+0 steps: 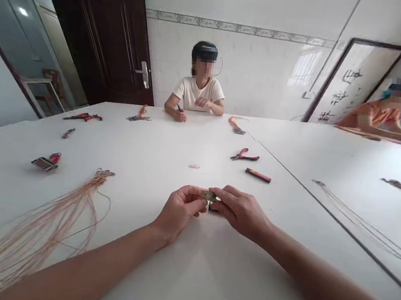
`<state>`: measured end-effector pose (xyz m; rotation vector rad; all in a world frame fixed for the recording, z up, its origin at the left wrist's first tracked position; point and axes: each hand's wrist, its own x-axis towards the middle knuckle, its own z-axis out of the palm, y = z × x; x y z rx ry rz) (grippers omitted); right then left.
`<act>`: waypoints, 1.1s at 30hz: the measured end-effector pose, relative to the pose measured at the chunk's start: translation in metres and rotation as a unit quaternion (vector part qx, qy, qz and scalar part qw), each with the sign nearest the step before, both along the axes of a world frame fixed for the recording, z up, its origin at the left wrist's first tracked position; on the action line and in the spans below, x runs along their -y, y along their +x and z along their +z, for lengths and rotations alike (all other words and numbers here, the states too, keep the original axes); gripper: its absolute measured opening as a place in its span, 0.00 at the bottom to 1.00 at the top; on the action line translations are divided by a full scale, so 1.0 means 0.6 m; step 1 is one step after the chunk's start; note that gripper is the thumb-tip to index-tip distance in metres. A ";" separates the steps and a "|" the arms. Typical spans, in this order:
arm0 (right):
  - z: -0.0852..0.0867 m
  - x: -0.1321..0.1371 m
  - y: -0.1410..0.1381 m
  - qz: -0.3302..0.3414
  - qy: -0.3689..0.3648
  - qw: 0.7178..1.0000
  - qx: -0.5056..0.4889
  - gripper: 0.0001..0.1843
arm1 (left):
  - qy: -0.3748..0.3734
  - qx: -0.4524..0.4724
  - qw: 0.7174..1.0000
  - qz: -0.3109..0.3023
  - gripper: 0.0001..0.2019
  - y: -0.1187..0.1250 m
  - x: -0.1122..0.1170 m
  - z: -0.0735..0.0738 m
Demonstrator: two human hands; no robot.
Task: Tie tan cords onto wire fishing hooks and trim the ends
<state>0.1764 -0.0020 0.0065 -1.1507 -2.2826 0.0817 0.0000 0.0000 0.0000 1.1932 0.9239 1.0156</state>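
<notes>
Two bare hands, the left hand (179,211) and the right hand (240,212), hold their fingers (195,195) narrowly closed on a small grey metal piece (209,196) above the white bench (150,154), with red-handled pliers (244,157) lying beyond the fingers.

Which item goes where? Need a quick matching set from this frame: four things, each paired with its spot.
Things:
1. Red-handled pliers
2. Bundle of orange-tan cords
3. Small metal piece
4. Person in a white T-shirt

Spots:
A. Between the fingertips of the left hand and right hand
B. Seated at the far side of the table
C. Spread across the lower left of the table
D. Lying just above a red-and-black stick

Pairs: 1-D, 2-C, 3-A, 4-B
</notes>
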 end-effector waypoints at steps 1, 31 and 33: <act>0.000 -0.001 -0.001 0.004 0.003 1.000 -0.001 0.13 | 0.002 0.000 1.000 -0.002 0.05 0.001 -0.001 0.001; -0.005 -0.021 0.020 -0.045 -0.028 0.996 -0.067 0.13 | 0.022 0.006 1.000 0.011 0.13 0.005 -0.003 0.002; -0.006 -0.023 0.021 -0.059 -0.033 0.996 -0.063 0.13 | 0.022 0.007 1.000 0.012 0.14 0.006 -0.002 0.002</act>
